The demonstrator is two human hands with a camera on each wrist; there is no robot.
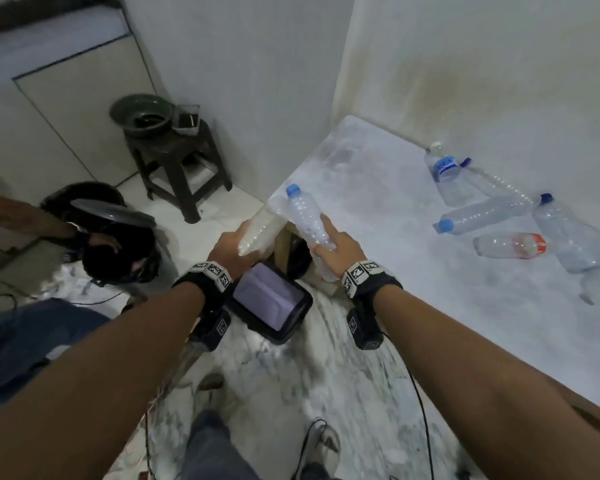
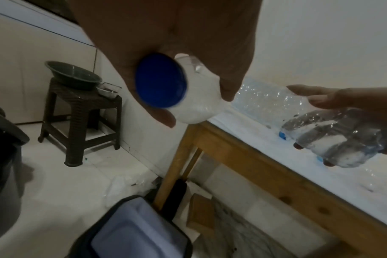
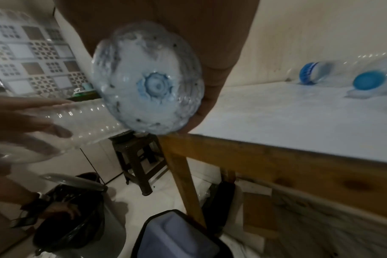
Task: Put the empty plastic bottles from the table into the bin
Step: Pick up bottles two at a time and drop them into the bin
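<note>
Both hands each grip an empty bottle — left hand (image 1: pixel 226 247), right hand (image 1: pixel 336 249) — off the tabletop (image 1: pixel 378 188) corner; thin plastic may buckle and slip short of the bin (image 1: pixel 118 251).

Black wristbands (image 1: pixel 201 284) with checkered marker tags, cabled cameras (image 1: pixel 364 327) beneath, jeans.

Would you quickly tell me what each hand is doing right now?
Left hand: grips a clear bottle, dark blue cap toward the wrist.
Right hand: grips a light-blue-capped bottle.
</note>
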